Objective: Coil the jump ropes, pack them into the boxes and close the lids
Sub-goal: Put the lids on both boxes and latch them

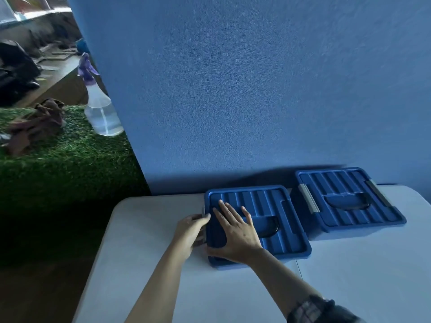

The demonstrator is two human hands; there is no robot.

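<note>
We see two blue boxes on the white worktop [163, 287], both with their ribbed lids on; the near box [268, 229] sits in front of us, and the far box [349, 201] stands just beside it to the right, against the blue wall [233, 89], its grey side latches [309, 201] lying flat against the lid; our right hand [235, 231] lies flat on the near box's lid, fingers spread and straight, pressing its left part; our left hand [191, 231] curls round the left edge of the same box, its fingers at the latch there, which we can barely make out; no jump rope shows; to the left, beyond the wall's edge, a clear spray bottle [101, 108] stands on green artificial turf [70, 164].
</note>
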